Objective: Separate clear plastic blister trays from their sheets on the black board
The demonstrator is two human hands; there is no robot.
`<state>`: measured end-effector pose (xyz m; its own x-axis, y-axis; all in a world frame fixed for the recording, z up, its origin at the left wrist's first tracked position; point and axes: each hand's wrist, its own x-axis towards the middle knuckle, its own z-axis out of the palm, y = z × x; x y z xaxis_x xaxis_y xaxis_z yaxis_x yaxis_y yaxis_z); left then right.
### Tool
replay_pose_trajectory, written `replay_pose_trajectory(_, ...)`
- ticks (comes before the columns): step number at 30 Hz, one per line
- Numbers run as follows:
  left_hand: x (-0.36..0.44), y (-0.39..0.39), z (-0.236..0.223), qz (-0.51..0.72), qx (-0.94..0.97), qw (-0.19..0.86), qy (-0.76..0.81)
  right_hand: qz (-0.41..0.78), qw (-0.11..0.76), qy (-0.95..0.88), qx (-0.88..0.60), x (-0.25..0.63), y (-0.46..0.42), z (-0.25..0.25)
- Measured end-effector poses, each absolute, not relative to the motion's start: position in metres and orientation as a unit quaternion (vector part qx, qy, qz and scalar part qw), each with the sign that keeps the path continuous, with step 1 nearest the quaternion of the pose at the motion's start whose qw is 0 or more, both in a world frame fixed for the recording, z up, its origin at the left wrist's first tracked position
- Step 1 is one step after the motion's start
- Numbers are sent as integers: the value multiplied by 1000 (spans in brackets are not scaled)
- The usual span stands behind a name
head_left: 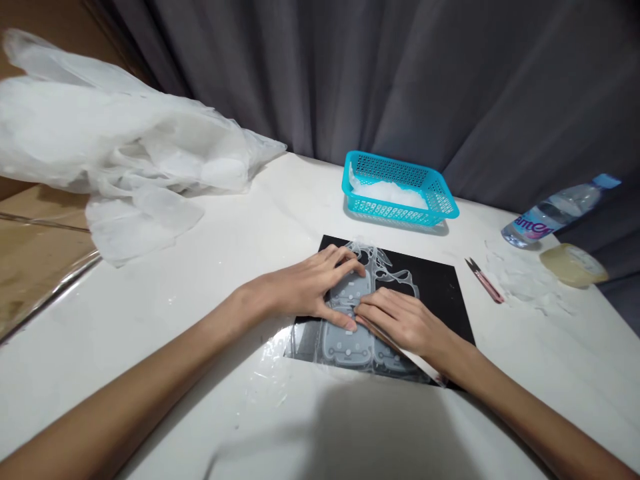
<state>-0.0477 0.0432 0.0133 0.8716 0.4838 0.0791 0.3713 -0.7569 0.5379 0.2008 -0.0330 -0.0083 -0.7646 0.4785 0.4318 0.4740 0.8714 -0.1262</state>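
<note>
Clear, glossy plastic sheet with rounded grey panels lies on a flat black mat; left hand rests on it, thumb and fingers spread wide. Right hand grips a slim tool, long axis running from panels toward near right. White bench separates mat's right edge from pink snips.

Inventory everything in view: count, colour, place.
Curtain: 1, dark grey, back
Crumpled sheeting: uncounted, white, left
Cardboard: uncounted, brown, left
Table: 1, white, below
Perforated plastic basket: 1, turquoise, back
Basket contents: uncounted, white, inside
Plastic bottle: 1, clear, right
Rounded object: 1, yellowish, right
Pointed snips: 1, pink-handled, right
Scraps: several, white, right
Rectangular mat: 1, black, centre
Plastic panels: several, grey, centre
Plastic film: uncounted, clear, centre
Slim tool: 1, brown-white, centre
Left hand, right hand: 2, bare, centre
</note>
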Motion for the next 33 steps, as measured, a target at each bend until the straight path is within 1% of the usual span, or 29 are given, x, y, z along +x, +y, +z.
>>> replay_pose_trajectory(6,-48,43,15,96,936,244,233,-19,189,-940,-285,188,-39,-7)
replay_pose_trajectory(8,-48,43,14,90,933,250,241,-14,192,-940,-282,185,-38,-5)
replay_pose_trajectory(10,-48,43,14,78,926,258,263,14,254,-915,-314,189,-25,-1)
replay_pose_trajectory(12,-48,42,15,56,919,263,288,44,361,-842,-398,203,-2,4)
replay_pose_trajectory(14,-49,42,16,35,914,268,304,43,446,-743,-498,224,23,11)
replay_pose_trajectory(16,-51,42,17,34,910,276,306,48,480,-697,-531,243,40,21)
replay_pose_trajectory(17,-51,42,17,45,909,282,304,73,476,-703,-523,249,43,26)
replay_pose_trajectory(19,-50,43,16,95,900,296,307,137,433,-746,-486,251,38,38)
replay_pose_trajectory(22,-43,43,18,225,857,318,337,230,361,-803,-413,233,17,53)
replay_pose_trajectory(24,-36,42,22,270,817,370,350,297,332,-811,-380,221,4,62)
replay_pose_trajectory(26,-31,40,27,259,768,464,357,335,337,-794,-378,214,-2,67)
replay_pose_trajectory(28,-27,38,30,247,701,556,373,324,381,-765,-405,214,-3,67)
replay_pose_trajectory(30,-26,36,32,265,637,610,390,287,423,-744,-431,216,-1,59)
replay_pose_trajectory(31,-25,36,32,278,614,625,394,270,424,-745,-438,216,0,52)
replay_pose_trajectory(33,-25,35,33,296,592,635,398,252,394,-772,-430,215,0,37)
